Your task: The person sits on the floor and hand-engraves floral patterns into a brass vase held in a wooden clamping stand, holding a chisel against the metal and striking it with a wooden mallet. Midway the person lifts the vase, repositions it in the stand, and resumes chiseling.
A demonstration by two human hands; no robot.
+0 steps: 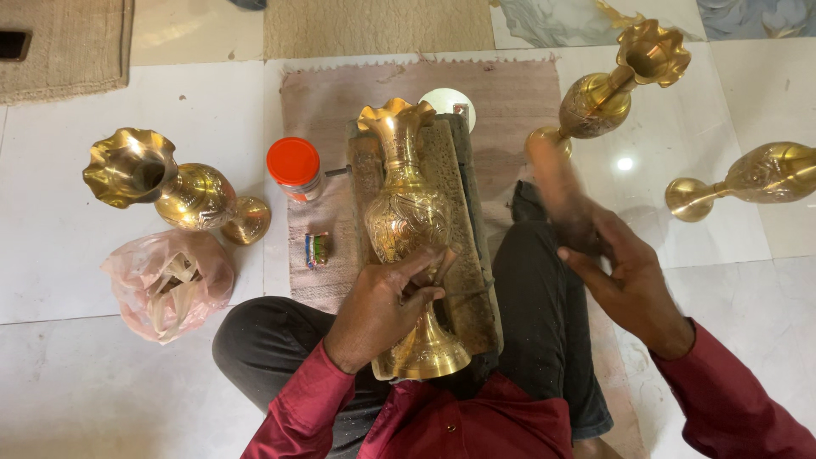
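A brass vase [406, 221] lies lengthwise on a wooden block [463, 255] across the seated person's lap. The left hand [382, 306] is clenched around the vase's narrow stem, with a thin tool tucked under its fingers. The right hand [616, 276], right of the vase, grips a blurred wooden mallet [552, 178]. An orange-lidded jar [295, 168] stands left of the vase

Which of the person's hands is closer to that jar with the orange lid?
Left. The left hand grips the brass vase lying beside the orange-lidded jar; the right hand, holding a blurred wooden tool, is beyond the vase.
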